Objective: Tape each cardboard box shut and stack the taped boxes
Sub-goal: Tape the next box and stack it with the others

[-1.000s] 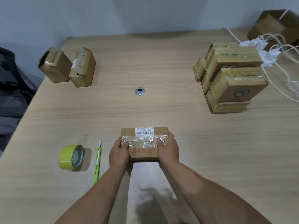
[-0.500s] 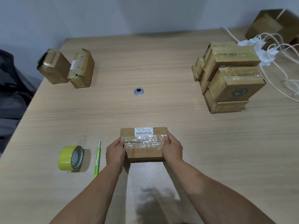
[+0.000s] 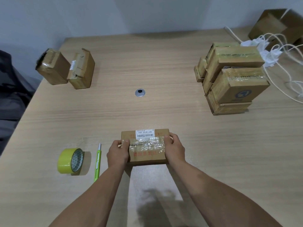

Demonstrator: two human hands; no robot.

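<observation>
Box (image 3: 146, 151): taped, sticker (image 3: 145, 133) reads "507-N705 094".
Left hand (image 3: 117, 154): clasps its left end.
Right hand (image 3: 175, 149): clasps the right end.

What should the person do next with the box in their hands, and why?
Probably lift the box and carry it over to the stack of taped boxes on the right. Its top seam already carries clear tape, the left hand and the right hand grip its two ends, and the tape roll and the cutter lie aside, so the sealing looks finished.
</observation>
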